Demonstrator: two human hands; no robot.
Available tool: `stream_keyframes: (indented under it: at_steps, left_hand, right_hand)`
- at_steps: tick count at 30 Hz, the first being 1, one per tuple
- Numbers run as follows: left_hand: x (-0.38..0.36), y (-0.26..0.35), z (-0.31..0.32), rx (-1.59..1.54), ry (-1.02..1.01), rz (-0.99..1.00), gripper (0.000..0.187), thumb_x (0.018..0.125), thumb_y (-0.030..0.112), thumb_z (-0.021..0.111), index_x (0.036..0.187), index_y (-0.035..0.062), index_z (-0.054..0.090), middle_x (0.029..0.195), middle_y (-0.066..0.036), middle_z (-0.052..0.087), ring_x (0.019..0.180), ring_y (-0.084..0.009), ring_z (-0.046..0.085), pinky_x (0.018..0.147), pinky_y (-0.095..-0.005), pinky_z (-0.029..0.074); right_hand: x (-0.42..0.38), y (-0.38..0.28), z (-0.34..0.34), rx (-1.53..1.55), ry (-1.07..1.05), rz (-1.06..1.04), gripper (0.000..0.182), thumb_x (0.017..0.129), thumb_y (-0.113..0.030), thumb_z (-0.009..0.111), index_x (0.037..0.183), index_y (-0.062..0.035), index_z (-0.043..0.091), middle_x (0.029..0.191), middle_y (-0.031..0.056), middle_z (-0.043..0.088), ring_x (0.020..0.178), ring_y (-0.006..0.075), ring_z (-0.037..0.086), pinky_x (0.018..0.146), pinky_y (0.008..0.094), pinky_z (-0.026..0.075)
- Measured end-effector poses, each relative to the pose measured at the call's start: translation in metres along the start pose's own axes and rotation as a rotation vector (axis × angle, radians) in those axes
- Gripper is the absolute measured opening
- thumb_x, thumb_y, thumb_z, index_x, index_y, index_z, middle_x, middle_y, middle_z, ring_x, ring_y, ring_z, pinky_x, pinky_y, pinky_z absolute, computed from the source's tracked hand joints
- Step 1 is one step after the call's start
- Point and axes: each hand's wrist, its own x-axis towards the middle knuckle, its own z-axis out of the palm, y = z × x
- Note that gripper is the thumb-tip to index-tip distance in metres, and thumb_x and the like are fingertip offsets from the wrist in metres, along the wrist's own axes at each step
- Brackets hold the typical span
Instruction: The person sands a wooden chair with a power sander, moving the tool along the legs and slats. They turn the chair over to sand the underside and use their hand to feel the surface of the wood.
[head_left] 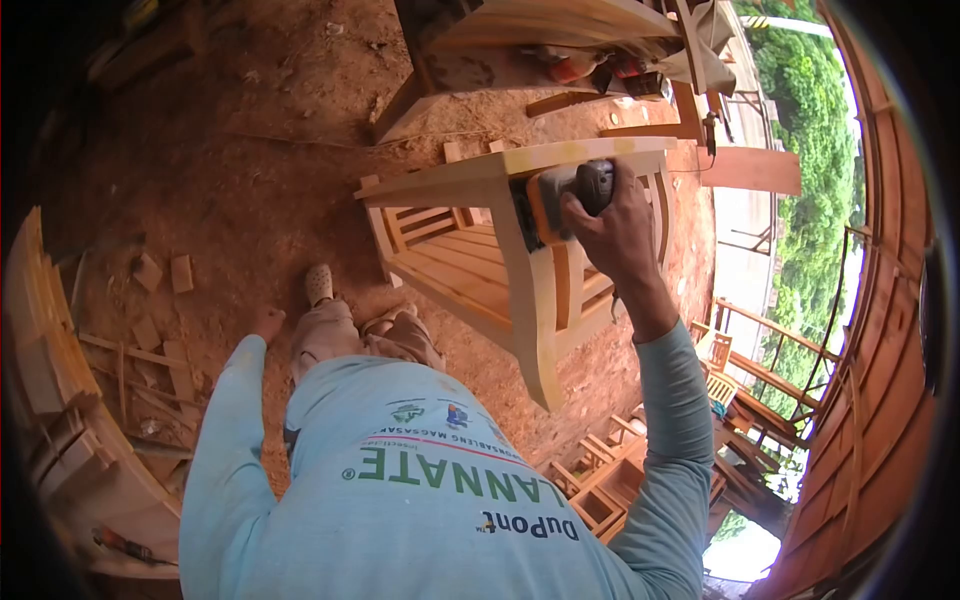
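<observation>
The left hand is only partly visible: it shows at the end of the light blue sleeve, low beside the person's legs, and its fingers cannot be made out, so its degree of opening cannot be determined. The front of the orange power sander is covered by the right hand, and its working face is pressed out of sight against the wood. The far end of the wooden chair is cut off behind the right forearm.

The sander lies directly under the right hand's fingers, against the upper part of the chair's pale leg, just below the flat top rail. The chair is well apart from the left hand, across the body.

The right arm is extended forward and upward, wrist slightly bent, fingers wrapped closed over the sander's dark rear housing. The left arm hangs downward, elbow near straight. Wood offcuts lie on the red dirt floor beyond the left hand.
</observation>
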Motion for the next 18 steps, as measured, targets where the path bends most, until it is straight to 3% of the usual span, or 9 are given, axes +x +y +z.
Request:
stream_keyframes:
  at_steps: [3,8,11,15,18]
  left_hand:
    - [-0.007,-0.019,0.004,0.039,0.158,0.151,0.038,0.095,0.035,0.067,0.105,0.0003,0.079,0.095,-0.013,0.079,0.088,-0.0249,0.075,0.083,-0.0418,0.058]
    - [0.022,-0.057,0.008,-0.028,0.102,0.058,0.038,0.094,0.033,0.069,0.107,-0.0014,0.079,0.096,-0.015,0.080,0.083,-0.0262,0.075,0.080,-0.0421,0.059]
    - [0.019,-0.053,0.007,-0.042,0.110,0.038,0.039,0.093,0.033,0.071,0.107,-0.0022,0.079,0.096,-0.015,0.080,0.084,-0.0269,0.075,0.082,-0.0421,0.059]
    - [-0.001,-0.029,0.003,0.015,0.203,0.121,0.038,0.093,0.034,0.073,0.106,-0.0012,0.079,0.096,-0.014,0.080,0.089,-0.0279,0.075,0.084,-0.0424,0.058]
    - [0.001,-0.012,-0.003,0.021,0.119,0.049,0.038,0.094,0.036,0.073,0.106,0.0006,0.079,0.098,-0.014,0.080,0.092,-0.0282,0.075,0.086,-0.0428,0.058]
  right_hand:
    - [0.001,0.000,0.002,0.028,0.014,0.009,0.076,0.085,-0.039,0.084,0.141,0.0034,0.055,0.118,0.0330,0.067,0.101,0.0489,0.072,0.091,0.0540,0.059]
    - [0.003,0.014,-0.015,0.000,-0.141,0.008,0.075,0.085,-0.039,0.083,0.140,0.0031,0.055,0.117,0.0319,0.068,0.101,0.0468,0.072,0.090,0.0532,0.059]
    - [0.005,0.005,-0.002,0.028,0.023,-0.013,0.075,0.085,-0.038,0.083,0.140,0.0037,0.056,0.117,0.0317,0.068,0.103,0.0468,0.071,0.091,0.0532,0.058]
    - [0.002,0.005,-0.002,0.024,-0.024,0.029,0.075,0.084,-0.038,0.082,0.141,0.0032,0.055,0.116,0.0319,0.067,0.104,0.0482,0.070,0.092,0.0537,0.058]
    - [0.000,0.006,-0.013,-0.037,-0.088,0.042,0.075,0.085,-0.038,0.082,0.142,0.0025,0.054,0.114,0.0315,0.067,0.104,0.0488,0.070,0.092,0.0539,0.058]
